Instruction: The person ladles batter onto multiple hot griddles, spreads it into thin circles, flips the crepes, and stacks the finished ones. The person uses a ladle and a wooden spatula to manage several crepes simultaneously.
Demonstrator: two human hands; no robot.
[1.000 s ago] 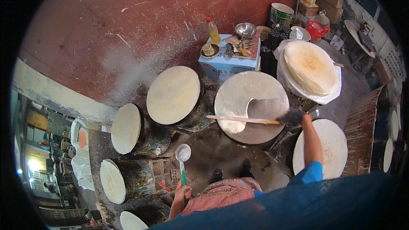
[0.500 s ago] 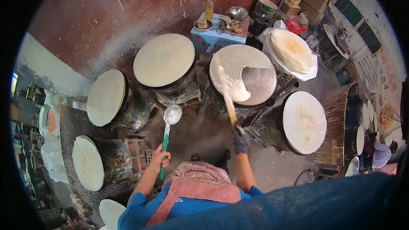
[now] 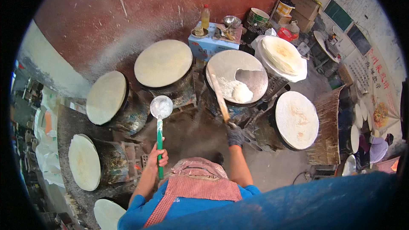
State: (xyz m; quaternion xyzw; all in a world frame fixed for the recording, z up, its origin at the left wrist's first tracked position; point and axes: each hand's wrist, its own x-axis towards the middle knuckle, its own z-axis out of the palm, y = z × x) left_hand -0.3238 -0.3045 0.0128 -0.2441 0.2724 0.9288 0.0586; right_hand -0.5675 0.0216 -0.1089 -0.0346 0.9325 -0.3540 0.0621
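My bare left hand [image 3: 156, 157] is closed round the green handle of a ladle [image 3: 161, 107], whose round bowl is coated white and held up over the floor. In my right hand [image 3: 235, 135], which wears a dark glove, is a long wooden spreader [image 3: 219, 96]. Its blade lies over the left part of a round griddle [image 3: 254, 78], on white batter [image 3: 226, 63]. A thick lump of batter [image 3: 242, 93] sits at the griddle's near edge, beside a dark bare patch.
Several drum-like stoves ring me, with pale pancakes on their tops, such as the left rear pancake [image 3: 164, 63] and the right pancake [image 3: 297, 120]. A stack of finished pancakes [image 3: 281, 55] stands behind right. A blue box [image 3: 206, 44] carries a bottle and bowls by the red wall.
The spreader has shifted down and left across the griddle, and batter has gathered into a lump at the near edge. The ladle has risen slightly and moved left.
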